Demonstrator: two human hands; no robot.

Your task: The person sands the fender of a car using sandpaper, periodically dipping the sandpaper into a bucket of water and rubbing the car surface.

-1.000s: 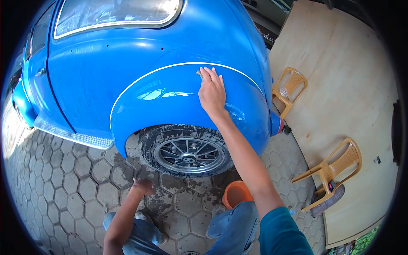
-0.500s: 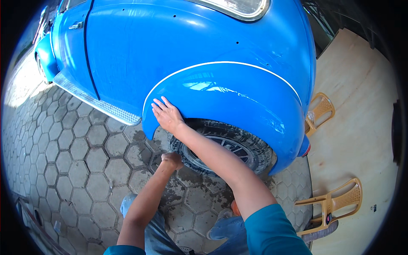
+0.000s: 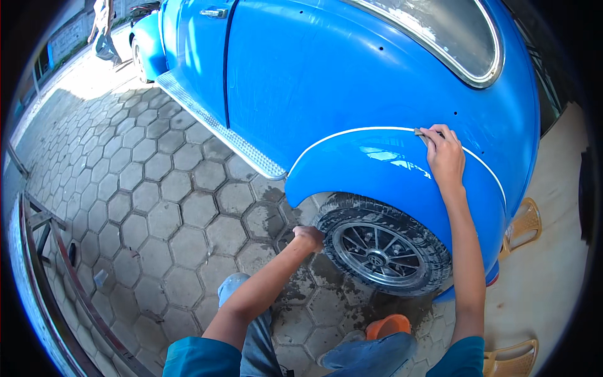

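Observation:
A blue rounded car stands before me, its rear fender edged with a white trim strip. My right hand is up at the top of the fender, fingers closed around a small greyish piece that meets the strip; its kind is unclear. Lower down, my left hand is curled into a fist beside the tyre of the spoked wheel. Whatever that fist holds, if anything, is hidden.
An orange bucket stands by my knee on the hexagonal paving, wet near the wheel. Yellow plastic chairs are at the right. A metal frame runs along the left. The ridged running board juts from the car; a person is far off.
My right hand has left the fender's front edge, where it lay flat, and moved up and right to the white strip. The left fist stays near the tyre. The view has shifted left.

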